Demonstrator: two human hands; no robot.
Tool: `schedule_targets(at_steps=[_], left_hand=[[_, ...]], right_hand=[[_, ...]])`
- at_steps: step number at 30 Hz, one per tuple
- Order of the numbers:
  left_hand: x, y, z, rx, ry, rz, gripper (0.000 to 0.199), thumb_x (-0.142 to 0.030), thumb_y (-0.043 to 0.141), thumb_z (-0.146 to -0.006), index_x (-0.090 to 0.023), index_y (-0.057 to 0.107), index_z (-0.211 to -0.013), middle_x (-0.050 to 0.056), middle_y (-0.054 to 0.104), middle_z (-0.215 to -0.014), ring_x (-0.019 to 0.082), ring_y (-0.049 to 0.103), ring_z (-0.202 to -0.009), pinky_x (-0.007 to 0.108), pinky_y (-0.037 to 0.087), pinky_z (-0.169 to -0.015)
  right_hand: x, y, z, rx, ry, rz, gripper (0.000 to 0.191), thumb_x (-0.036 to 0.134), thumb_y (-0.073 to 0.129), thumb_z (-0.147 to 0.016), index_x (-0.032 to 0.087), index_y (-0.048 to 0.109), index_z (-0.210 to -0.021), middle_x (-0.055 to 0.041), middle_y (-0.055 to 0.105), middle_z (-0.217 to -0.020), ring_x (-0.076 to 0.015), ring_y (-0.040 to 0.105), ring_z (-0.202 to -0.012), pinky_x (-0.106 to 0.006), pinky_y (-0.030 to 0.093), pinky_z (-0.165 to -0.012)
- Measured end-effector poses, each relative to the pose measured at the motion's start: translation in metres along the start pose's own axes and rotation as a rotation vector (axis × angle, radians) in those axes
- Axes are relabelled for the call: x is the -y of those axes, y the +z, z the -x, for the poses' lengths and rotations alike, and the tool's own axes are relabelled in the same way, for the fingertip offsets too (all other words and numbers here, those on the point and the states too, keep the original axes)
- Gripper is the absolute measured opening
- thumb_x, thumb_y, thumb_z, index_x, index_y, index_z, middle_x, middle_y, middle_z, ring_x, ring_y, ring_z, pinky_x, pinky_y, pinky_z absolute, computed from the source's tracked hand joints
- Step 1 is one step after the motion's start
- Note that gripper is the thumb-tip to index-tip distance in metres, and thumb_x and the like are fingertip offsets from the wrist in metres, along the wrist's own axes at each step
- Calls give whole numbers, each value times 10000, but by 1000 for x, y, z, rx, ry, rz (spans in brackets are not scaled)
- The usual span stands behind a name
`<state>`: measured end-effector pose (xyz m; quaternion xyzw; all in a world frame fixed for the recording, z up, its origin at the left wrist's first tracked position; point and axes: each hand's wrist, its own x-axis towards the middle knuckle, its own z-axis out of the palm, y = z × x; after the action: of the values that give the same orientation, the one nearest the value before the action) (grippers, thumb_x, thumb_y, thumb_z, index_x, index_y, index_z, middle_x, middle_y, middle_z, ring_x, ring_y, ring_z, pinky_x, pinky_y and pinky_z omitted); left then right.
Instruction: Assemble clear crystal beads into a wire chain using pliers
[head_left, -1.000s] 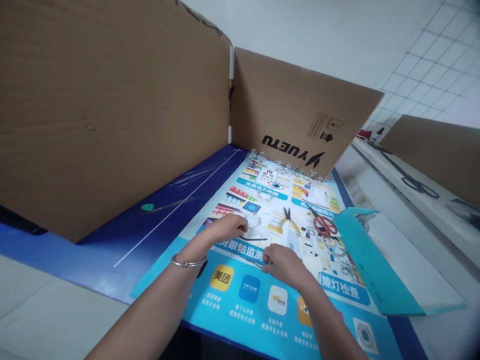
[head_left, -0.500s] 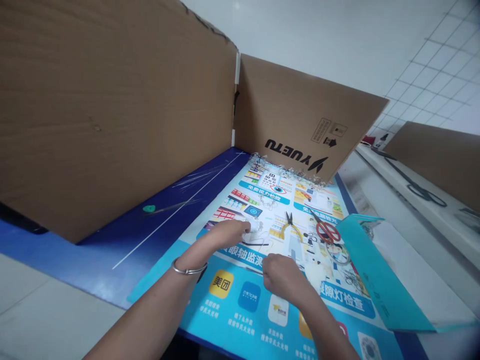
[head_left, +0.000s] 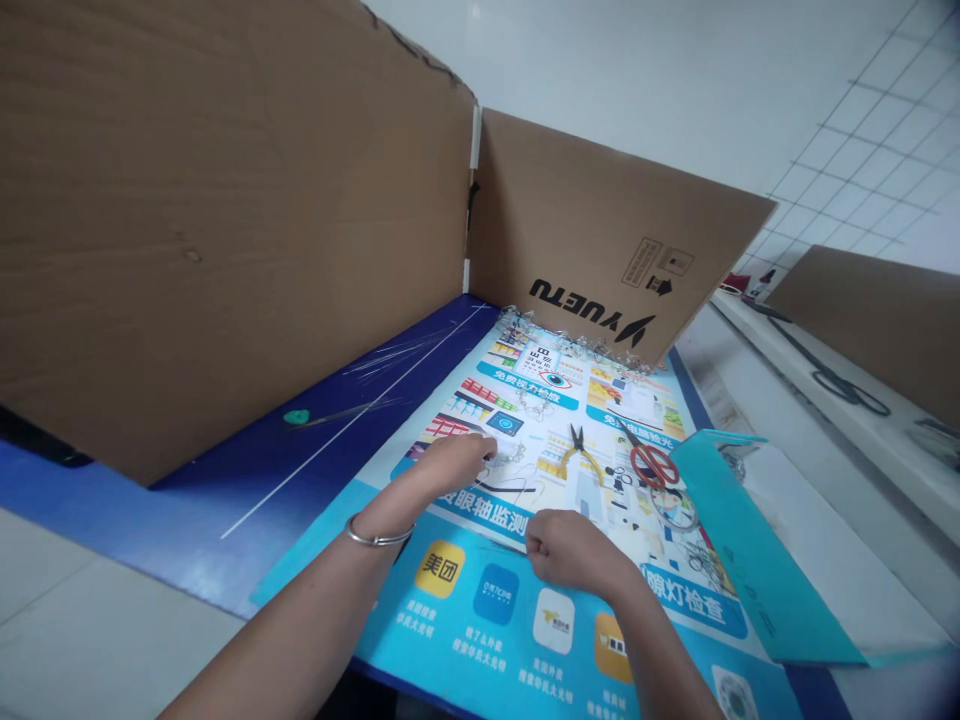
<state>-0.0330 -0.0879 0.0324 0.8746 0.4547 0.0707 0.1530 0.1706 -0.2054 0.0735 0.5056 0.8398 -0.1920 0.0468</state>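
My left hand, with a metal bangle at its wrist, is closed in a pinch over the printed mat. Small clear, glassy-looking pieces lie just beyond its fingertips; whether it grips any of them I cannot make out. My right hand is curled into a closed fist lower on the mat, its fingertips turned away from view. Beyond it lie pliers with yellow handles. Red-handled scissors rest to the right of the pliers, close to a loop of thin wire.
Two tall cardboard panels stand at the left and back. Clear bead-like strands lie along the back panel's foot. An open turquoise box sits on the right. A small green piece lies on the blue surface.
My left hand has shifted slightly up and left, and its fingertips are a little farther from the clear pieces. My right hand has hardly moved and stays closed.
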Motion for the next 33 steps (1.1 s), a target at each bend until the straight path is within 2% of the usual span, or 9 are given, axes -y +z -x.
schedule_targets(at_steps=[5, 10, 17, 20, 26, 30, 33], left_hand=[[-6, -4, 2, -6, 8, 9, 192, -268, 481, -773, -225, 592, -925, 55, 625, -926, 209, 566, -843, 259, 374, -648], [-11, -12, 4, -30, 7, 14, 178, -274, 487, -777, -237, 614, -897, 38, 626, -920, 196, 569, -840, 248, 382, -662], [-11, -26, 8, -95, -7, -2, 270, -233, 365, -853, -231, 601, -984, 45, 602, -978, 181, 551, -896, 237, 395, -730], [-22, -21, 9, -85, 53, -12, 280, -206, 364, -852, -236, 591, -1013, 46, 589, -961, 174, 550, -877, 233, 393, -727], [-44, -1, 10, -23, 201, -33, 289, -107, 444, -769, -266, 615, -941, 44, 571, -854, 201, 533, -842, 259, 383, -685], [-41, -2, 9, -37, 210, -21, 248, -126, 413, -799, -214, 629, -882, 70, 563, -843, 212, 528, -828, 281, 379, -689], [-40, -8, 9, -51, 213, 18, 257, -197, 379, -853, -191, 622, -936, 78, 573, -901, 199, 531, -856, 270, 381, -720]], right_hand=[[-7, -1, -1, -7, -17, -48, 89, 160, 446, -685, 179, 530, -661, 11, 568, -694, -83, 434, -585, -212, 202, -499], [-11, -3, 2, -12, -17, -79, 93, 148, 451, -672, 180, 538, -661, 16, 574, -666, -83, 442, -580, -207, 220, -512], [-16, -11, 8, -14, -21, -126, 88, 155, 448, -689, 181, 526, -655, 29, 570, -627, -77, 442, -551, -196, 225, -486], [-17, -11, 9, -10, -18, -131, 95, 154, 451, -684, 187, 539, -672, 33, 579, -640, -78, 453, -559, -191, 235, -490], [-20, -7, 6, 36, 6, -111, 146, 115, 431, -666, 184, 559, -686, 25, 588, -658, -87, 467, -575, -193, 253, -512], [-21, -6, 5, 33, 32, -83, 158, 123, 435, -679, 179, 578, -714, 12, 602, -688, -101, 489, -617, -199, 263, -542], [-21, -8, 4, 11, 32, -86, 149, 143, 437, -699, 174, 580, -724, 5, 606, -706, -103, 490, -628, -202, 259, -541]])
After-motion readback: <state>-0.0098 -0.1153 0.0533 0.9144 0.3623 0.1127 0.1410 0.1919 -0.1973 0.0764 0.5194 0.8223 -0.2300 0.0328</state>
